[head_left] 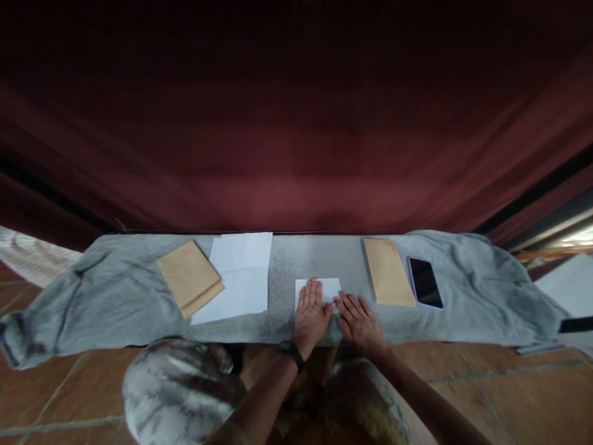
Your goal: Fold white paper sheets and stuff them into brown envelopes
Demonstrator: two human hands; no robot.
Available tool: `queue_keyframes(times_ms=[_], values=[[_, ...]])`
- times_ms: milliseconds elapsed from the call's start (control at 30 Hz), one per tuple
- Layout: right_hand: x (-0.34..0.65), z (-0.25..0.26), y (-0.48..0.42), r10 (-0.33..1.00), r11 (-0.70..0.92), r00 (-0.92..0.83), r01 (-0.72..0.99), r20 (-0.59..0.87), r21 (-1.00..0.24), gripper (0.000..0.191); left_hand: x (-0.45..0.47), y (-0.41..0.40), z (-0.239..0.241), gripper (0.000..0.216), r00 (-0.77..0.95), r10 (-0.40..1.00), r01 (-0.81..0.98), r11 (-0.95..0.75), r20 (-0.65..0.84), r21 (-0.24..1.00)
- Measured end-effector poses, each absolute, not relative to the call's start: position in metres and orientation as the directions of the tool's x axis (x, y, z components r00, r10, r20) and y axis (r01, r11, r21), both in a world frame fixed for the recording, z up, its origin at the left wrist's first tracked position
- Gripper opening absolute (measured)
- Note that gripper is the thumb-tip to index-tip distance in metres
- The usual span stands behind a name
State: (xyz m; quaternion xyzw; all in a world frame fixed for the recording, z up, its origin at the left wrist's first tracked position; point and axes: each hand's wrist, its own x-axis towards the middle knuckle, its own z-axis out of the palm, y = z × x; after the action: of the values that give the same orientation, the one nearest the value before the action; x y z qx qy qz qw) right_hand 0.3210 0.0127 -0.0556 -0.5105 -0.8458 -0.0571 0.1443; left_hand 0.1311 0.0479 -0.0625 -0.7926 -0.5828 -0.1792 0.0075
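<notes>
A small folded white paper (324,287) lies on a grey cloth (115,296) in front of me. My left hand (309,315) rests flat on the paper's left part, fingers stretched out and together. My right hand (359,320) lies flat beside it, its fingers spread and touching the paper's lower right edge. A dark watch (291,352) is on my left wrist. Neither hand grips anything.
Left of my hands lie larger white sheets (241,275) and a stack of brown envelopes (189,277). To the right lie another brown envelope (388,271) and a dark phone (425,282). A dark red curtain (296,123) hangs behind. Tiled floor (486,383) is below.
</notes>
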Motion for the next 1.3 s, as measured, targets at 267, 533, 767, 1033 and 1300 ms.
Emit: queue_keyframes(times_ms=[267,533,767,1033,1300], values=[[0.325,-0.063,0.012,0.856,0.460,-0.430,0.887,0.286,-0.045,0.052,0.109,0.038,-0.061,0.075,0.143,0.942,0.955,-0.211,0.305,0.207],[0.278,-0.054,0.035,0.887,0.406,-0.357,0.905,0.293,-0.128,0.050,0.108,0.037,-0.058,0.073,0.144,0.944,0.948,-0.217,0.296,0.234],[0.267,-0.068,0.048,0.900,0.344,-0.294,0.933,0.323,-0.108,0.057,0.109,0.037,-0.059,0.074,0.122,0.942,0.941,-0.210,0.314,0.266],[0.294,-0.074,0.041,0.902,0.276,-0.219,0.955,0.371,-0.106,0.060,0.107,0.036,-0.058,0.073,0.131,0.943,0.947,-0.210,0.305,0.242],[0.293,-0.075,0.039,0.915,0.271,-0.224,0.957,0.335,-0.102,0.059,0.152,0.042,-0.058,0.059,0.256,0.937,0.904,-0.319,0.237,0.286]])
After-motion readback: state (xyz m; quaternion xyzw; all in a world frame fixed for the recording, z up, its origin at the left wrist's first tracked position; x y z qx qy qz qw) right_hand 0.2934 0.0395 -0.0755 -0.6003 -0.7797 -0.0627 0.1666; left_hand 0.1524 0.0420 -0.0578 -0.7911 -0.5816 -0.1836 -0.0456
